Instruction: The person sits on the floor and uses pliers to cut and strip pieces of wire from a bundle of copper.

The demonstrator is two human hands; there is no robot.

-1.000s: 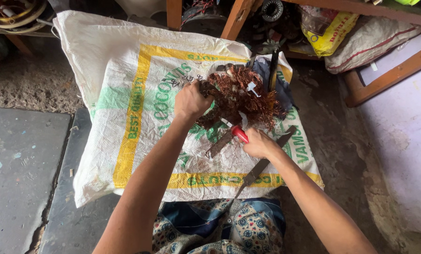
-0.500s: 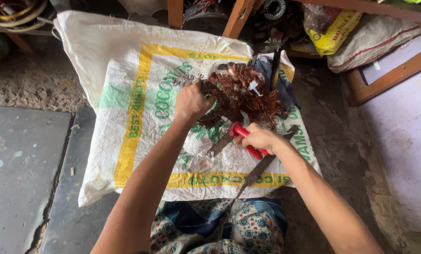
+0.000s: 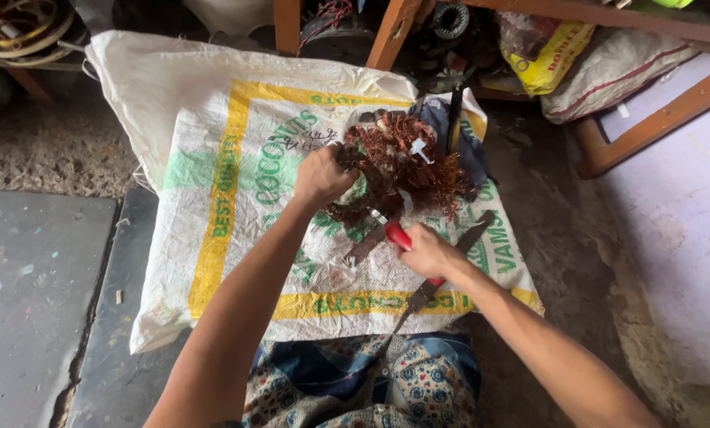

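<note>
- Copper wire bundle (image 3: 406,162), tangled and reddish-brown, lying on the far middle of a white woven sack (image 3: 212,119) spread on the floor, with a dark metal core half buried in the strands.
- Left hand (image 3: 321,174) clamped on the near-left edge of the bundle, grip closed around a dark part of the winding, knuckles up.
- Right hand (image 3: 428,252) just nearer the body, grip closed on the red handle of a cutting tool (image 3: 397,235); handle showing between thumb and fingers.
- Tool's metal end pointing up and away, toward the underside of the bundle; tip meeting the wire or stopping just short of it, hard to tell.
- Key line-up: bundle lying ahead of and slightly left of the right hand, tool's long axis running from near-right to far-left, straight into the tangle.
- Left hand the nearer of the two, already touching the wire; right hand reaching it only through the tool.
- A flat grey metal strip (image 3: 364,246) lying on the sack just left of the right hand, pointing the same slanted way.
- A second long dark tool (image 3: 475,230) resting on the sack just right of the right wrist.
- Patterned blue cloth (image 3: 371,384) across the lap at the near edge.
- Behind the sack: orange wooden frame legs (image 3: 393,32), a yellow bag (image 3: 549,67), scrap metal parts in shadow.
</note>
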